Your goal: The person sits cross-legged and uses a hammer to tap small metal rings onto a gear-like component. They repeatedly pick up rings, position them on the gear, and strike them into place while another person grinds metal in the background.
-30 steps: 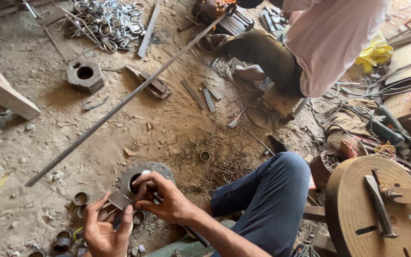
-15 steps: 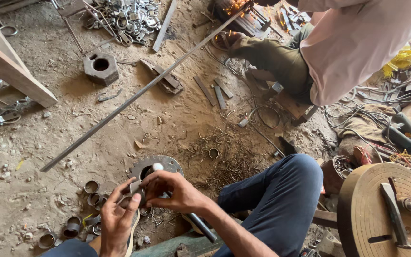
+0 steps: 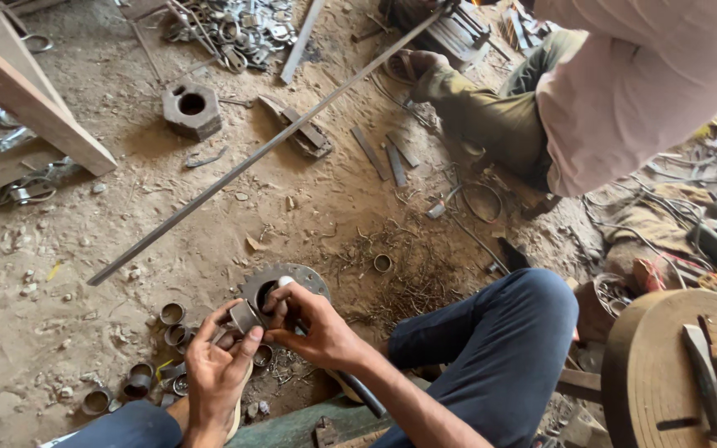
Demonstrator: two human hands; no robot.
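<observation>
My left hand [image 3: 219, 365] pinches a small grey metal block [image 3: 245, 316] between thumb and fingers, just above the dirt floor. My right hand [image 3: 313, 325] grips a rod-like tool with a pale rounded tip [image 3: 285, 282] and presses it against that block. Right behind both hands a round perforated metal disc [image 3: 309, 278] with a centre hole lies flat on the ground. Several short metal pipe rings [image 3: 173, 314] are scattered to the left of my left hand. My bent knee in blue trousers [image 3: 499, 340] is at the right.
A long steel bar [image 3: 267, 149] runs diagonally across the floor. A square metal block with a hole [image 3: 192, 108] and a pile of metal rings [image 3: 234, 29] lie beyond. Another person in a pink shirt [image 3: 632, 83] squats at top right. A round wooden stump [image 3: 674, 373] is at lower right.
The view has shifted down and left, so the floor items sit higher in frame. Both hands have stayed together on the small block by the disc, the fingers closing tighter.
</observation>
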